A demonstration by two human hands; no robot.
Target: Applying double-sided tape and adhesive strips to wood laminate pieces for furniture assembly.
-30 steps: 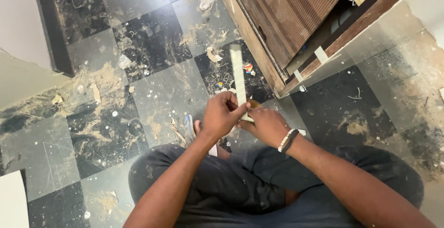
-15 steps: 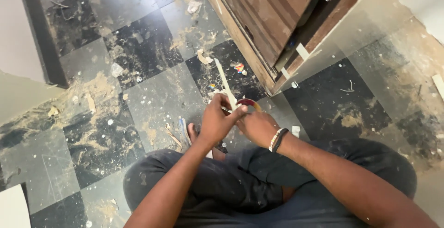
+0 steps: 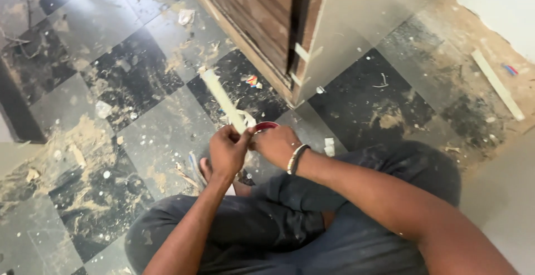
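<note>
At frame centre of the head view, the left hand (image 3: 227, 151) pinches the near end of a pale strip (image 3: 223, 100) angled toward upper left. The right hand (image 3: 277, 144) closes around a red roll (image 3: 266, 125). Risk: the unsupported strip may flex and snap under uneven pull.

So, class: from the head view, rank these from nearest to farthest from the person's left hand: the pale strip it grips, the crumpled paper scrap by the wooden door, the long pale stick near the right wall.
1. pale strip, in the left hand.
2. crumpled paper scrap, upper left.
3. long pale stick, far right.
</note>
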